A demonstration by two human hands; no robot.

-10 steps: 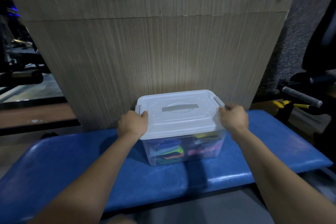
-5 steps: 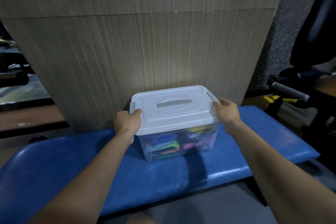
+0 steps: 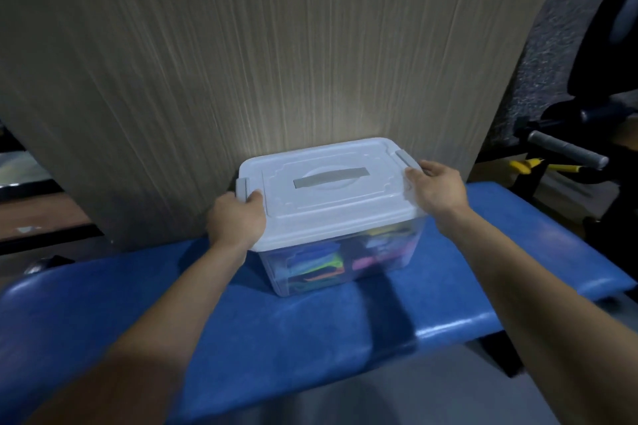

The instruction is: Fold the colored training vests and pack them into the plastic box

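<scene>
behind the padded blue desk (image 3: 103, 321) stands a grey wood-grain panel (image 3: 241, 62). my left hand (image 3: 236, 222) and right hand (image 3: 436, 188), each grip curled on a lid latch, have slid the clear plastic box (image 3: 338, 262) of folded colored vests (image 3: 317, 264) slightly forward; packing looks complete.

Readable text: none
Plastic box lid (image 3: 328, 183): embossed pattern only, no lettering
Wooden panel (image 3: 276, 62): bare grain, no signs or numbers
</scene>
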